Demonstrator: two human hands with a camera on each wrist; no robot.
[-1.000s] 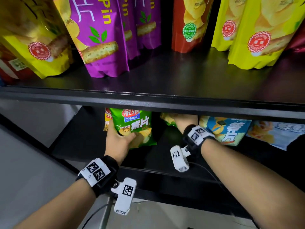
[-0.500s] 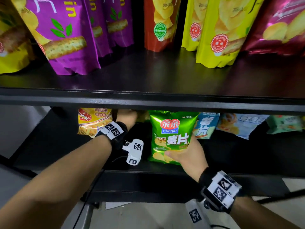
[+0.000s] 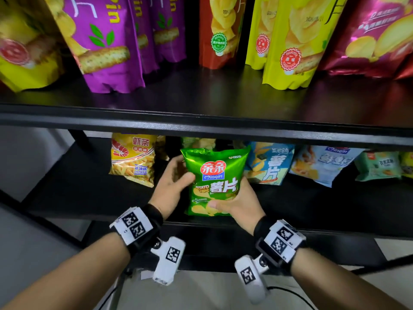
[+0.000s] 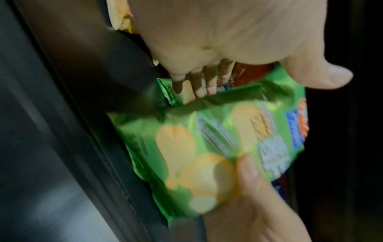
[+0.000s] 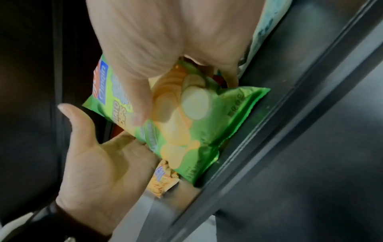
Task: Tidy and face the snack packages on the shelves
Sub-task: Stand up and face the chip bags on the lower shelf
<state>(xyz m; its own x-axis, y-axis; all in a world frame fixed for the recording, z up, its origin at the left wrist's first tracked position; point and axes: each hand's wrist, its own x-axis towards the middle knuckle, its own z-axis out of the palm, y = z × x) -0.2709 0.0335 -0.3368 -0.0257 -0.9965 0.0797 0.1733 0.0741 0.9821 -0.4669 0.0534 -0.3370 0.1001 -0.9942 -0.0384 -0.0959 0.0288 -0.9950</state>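
Head view looks down; wrist views close; all share green bag (image 3: 215,182).

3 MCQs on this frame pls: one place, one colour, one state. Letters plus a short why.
1. Where is the green chip bag?
A upper shelf
B lower shelf
C floor

2. What colour is the bag just left of it?
A purple
B blue
C yellow-orange

3. What is the right hand doing?
A hanging idle
B holding the green bag's lower part
C pressing the upper shelf

B: it stands under the upper shelf board.
C: the shrimp-stick bag is yellow-orange.
B: its thumb lies across the front; the left hand also has a grip, on the bag's left edge.
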